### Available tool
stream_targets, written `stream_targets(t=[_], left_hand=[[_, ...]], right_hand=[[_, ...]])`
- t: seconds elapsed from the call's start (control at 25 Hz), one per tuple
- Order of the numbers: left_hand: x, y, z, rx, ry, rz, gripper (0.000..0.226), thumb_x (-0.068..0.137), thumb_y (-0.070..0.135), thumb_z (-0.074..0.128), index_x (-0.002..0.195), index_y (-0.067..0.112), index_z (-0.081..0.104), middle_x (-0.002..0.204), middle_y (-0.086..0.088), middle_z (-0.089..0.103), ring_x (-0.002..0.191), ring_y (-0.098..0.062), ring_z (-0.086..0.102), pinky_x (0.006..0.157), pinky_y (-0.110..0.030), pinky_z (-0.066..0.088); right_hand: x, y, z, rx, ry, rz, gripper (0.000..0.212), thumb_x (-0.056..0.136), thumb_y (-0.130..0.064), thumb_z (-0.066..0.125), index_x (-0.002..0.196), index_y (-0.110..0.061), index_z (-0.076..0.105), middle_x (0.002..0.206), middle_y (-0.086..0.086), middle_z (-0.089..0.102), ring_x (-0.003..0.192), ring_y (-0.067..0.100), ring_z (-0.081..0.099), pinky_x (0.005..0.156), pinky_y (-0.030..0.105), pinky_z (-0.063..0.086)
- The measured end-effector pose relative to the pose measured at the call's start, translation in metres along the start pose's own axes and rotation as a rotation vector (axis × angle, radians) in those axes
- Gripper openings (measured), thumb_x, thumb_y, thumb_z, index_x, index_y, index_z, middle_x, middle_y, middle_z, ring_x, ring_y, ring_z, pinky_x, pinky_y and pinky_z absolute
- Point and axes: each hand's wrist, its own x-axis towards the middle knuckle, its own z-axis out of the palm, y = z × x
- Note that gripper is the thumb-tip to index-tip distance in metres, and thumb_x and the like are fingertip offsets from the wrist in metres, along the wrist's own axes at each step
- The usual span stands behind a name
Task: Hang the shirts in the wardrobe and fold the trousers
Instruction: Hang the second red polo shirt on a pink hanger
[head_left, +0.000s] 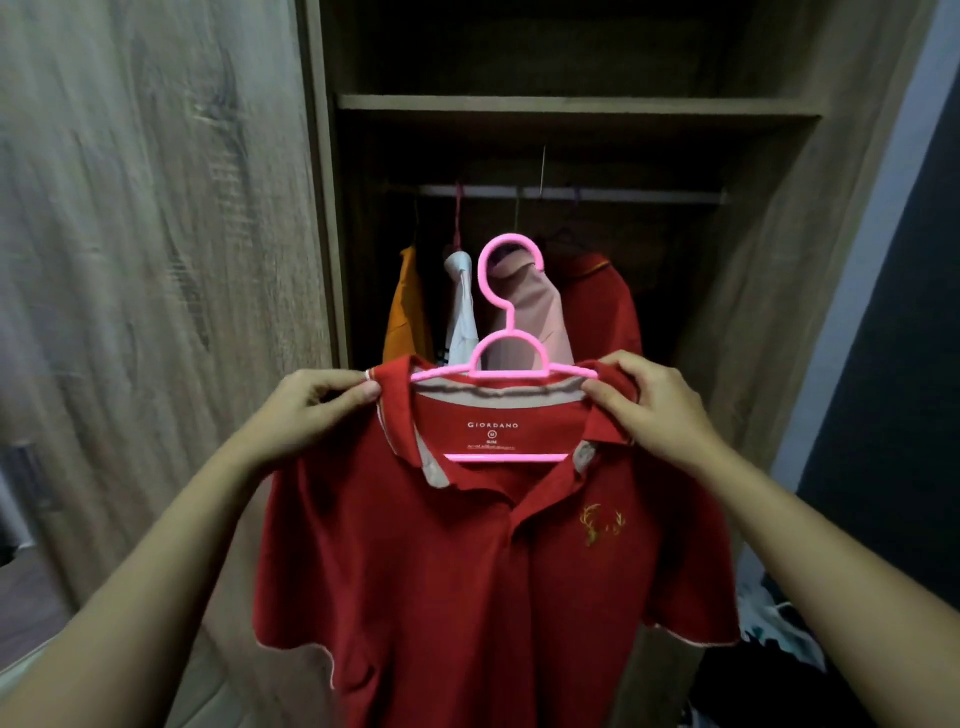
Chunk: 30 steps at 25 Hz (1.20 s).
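An open wardrobe (571, 104) holds shirts (524, 306) on its rail (571, 193). In front, a red polo (467, 571) sits on a pink hanger (511, 332); the left hand (311, 410) and right hand (654, 410) pinch its collar.

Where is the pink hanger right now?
In the head view, the pink hanger is mid-frame, inside the red polo shirt, between the left hand and right hand, in front of the wardrobe.

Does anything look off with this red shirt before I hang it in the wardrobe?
Only the collar: it is rumpled and partly flipped, its pale underside showing on both sides. The red shirt otherwise sits squarely on the pink hanger.
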Motion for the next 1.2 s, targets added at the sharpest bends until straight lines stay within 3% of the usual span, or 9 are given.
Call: stream_targets(t=[0.2,0.28,0.4,0.52,0.72,0.84,0.92,1.04,1.2], left_hand=[[-0.007,-0.005,-0.001,0.377,0.088,0.146,0.024,0.07,0.059,0.055,0.092,0.066,0.052,0.085,0.041,0.058,0.073,0.022,0.054,0.065,-0.001,0.037],[-0.008,-0.009,-0.007,0.398,0.159,0.138,0.024,0.072,0.055,0.052,0.093,0.051,0.061,0.081,0.041,0.057,0.068,0.02,0.052,0.061,-0.002,0.035],[-0.01,-0.018,-0.017,0.396,0.276,0.099,0.051,0.071,0.056,0.052,0.094,0.013,0.067,0.079,0.023,0.062,0.065,0.005,0.054,0.061,-0.018,0.038],[-0.012,-0.02,-0.02,0.426,0.278,0.075,0.052,0.071,0.056,0.051,0.094,0.012,0.067,0.08,0.033,0.058,0.065,0.013,0.052,0.06,-0.021,0.035],[-0.009,-0.022,-0.007,0.416,0.271,0.086,0.055,0.072,0.058,0.05,0.099,0.014,0.068,0.079,0.021,0.063,0.071,-0.004,0.055,0.062,-0.013,0.037],[-0.006,-0.017,0.004,0.382,0.239,0.11,0.052,0.072,0.057,0.051,0.099,0.016,0.068,0.084,0.044,0.056,0.074,0.006,0.057,0.064,-0.004,0.036],[-0.006,-0.013,0.01,0.366,0.212,0.11,0.049,0.073,0.056,0.051,0.099,0.017,0.069,0.083,0.045,0.056,0.073,0.014,0.056,0.063,-0.003,0.036],[-0.009,-0.016,0.014,0.357,0.222,0.113,0.049,0.073,0.057,0.052,0.1,0.02,0.069,0.083,0.044,0.057,0.076,0.011,0.058,0.065,-0.006,0.038],[-0.009,-0.006,0.025,0.376,0.265,0.059,0.05,0.072,0.06,0.049,0.101,0.025,0.067,0.083,0.012,0.07,0.074,-0.007,0.065,0.069,-0.031,0.05]], right_hand=[[0.003,-0.003,0.004,0.22,-0.095,-0.025,0.01,0.083,-0.049,0.061,0.09,-0.042,0.062,0.085,-0.015,0.069,0.081,-0.003,0.062,0.08,0.028,0.049],[0.005,0.0,-0.002,0.258,-0.094,-0.047,0.014,0.091,-0.044,0.049,0.092,-0.038,0.061,0.087,-0.019,0.068,0.081,-0.009,0.061,0.078,0.014,0.044],[-0.005,0.029,-0.006,0.145,-0.011,0.001,0.06,0.088,-0.066,0.025,0.084,-0.018,0.061,0.074,0.002,0.067,0.07,0.006,0.062,0.065,0.018,0.041],[-0.019,0.05,0.001,0.11,0.049,0.06,0.072,0.081,-0.078,0.019,0.071,-0.017,0.056,0.059,0.012,0.057,0.053,0.003,0.05,0.055,0.022,0.036],[-0.004,0.046,-0.001,-0.009,0.176,0.185,0.069,0.079,-0.072,0.02,0.103,-0.021,0.06,0.094,0.005,0.071,0.091,0.025,0.066,0.079,0.037,0.049],[0.008,0.021,-0.003,0.01,-0.133,0.064,0.075,0.072,-0.08,0.029,0.119,-0.028,0.056,0.108,-0.008,0.066,0.1,0.013,0.061,0.09,0.034,0.048],[0.012,0.016,-0.001,0.005,-0.308,0.069,0.079,0.06,-0.09,0.038,0.102,-0.03,0.066,0.095,-0.01,0.072,0.093,0.012,0.066,0.085,0.037,0.051],[0.005,0.017,0.005,-0.071,-0.197,0.101,0.068,0.057,-0.087,0.048,0.085,-0.027,0.067,0.078,-0.008,0.071,0.08,0.014,0.067,0.074,0.039,0.052],[-0.003,-0.003,0.012,-0.187,0.154,0.025,0.073,0.067,-0.071,0.05,0.12,-0.021,0.051,0.117,0.005,0.055,0.109,0.024,0.05,0.094,0.04,0.04]])
